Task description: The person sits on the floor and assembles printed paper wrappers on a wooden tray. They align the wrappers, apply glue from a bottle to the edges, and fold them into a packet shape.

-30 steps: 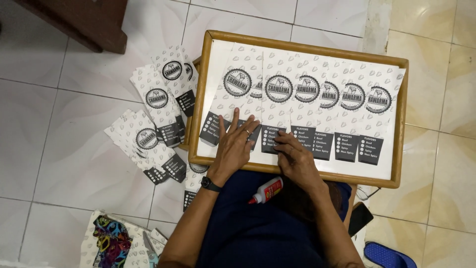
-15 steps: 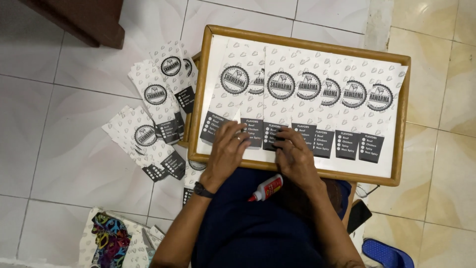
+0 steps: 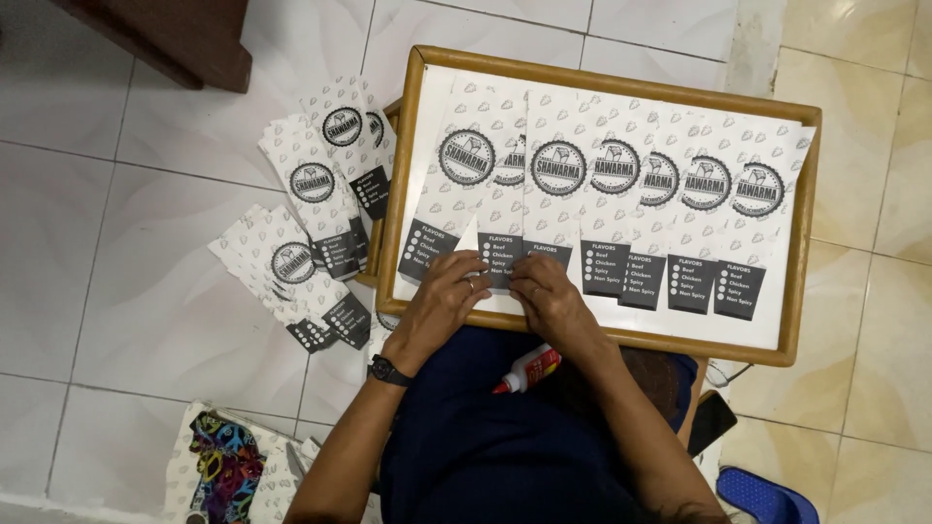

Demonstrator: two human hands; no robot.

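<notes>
A wooden-framed tray (image 3: 802,291) lies on the tiled floor, and a row of several white printed paper sleeves (image 3: 680,204) with round black emblems is spread across it. My left hand (image 3: 439,309) and my right hand (image 3: 549,301) rest side by side at the tray's near edge. Both press on the lower end of one paper sleeve (image 3: 505,247) near the left of the row, fingers bent over its dark panel. A black watch (image 3: 387,370) sits on my left wrist. A small glue bottle (image 3: 526,370) with a red cap lies on my lap below the hands.
Loose stacks of the same sleeves (image 3: 309,228) fan out on the floor left of the tray. A dark wooden furniture piece (image 3: 175,34) stands at top left. A colourful patterned item (image 3: 225,464) lies bottom left, a black phone (image 3: 712,421) and a blue slipper (image 3: 767,495) bottom right.
Both hands have drawn back toward the tray's near edge and come closer together on the sleeve's lower end. The view has shifted slightly.
</notes>
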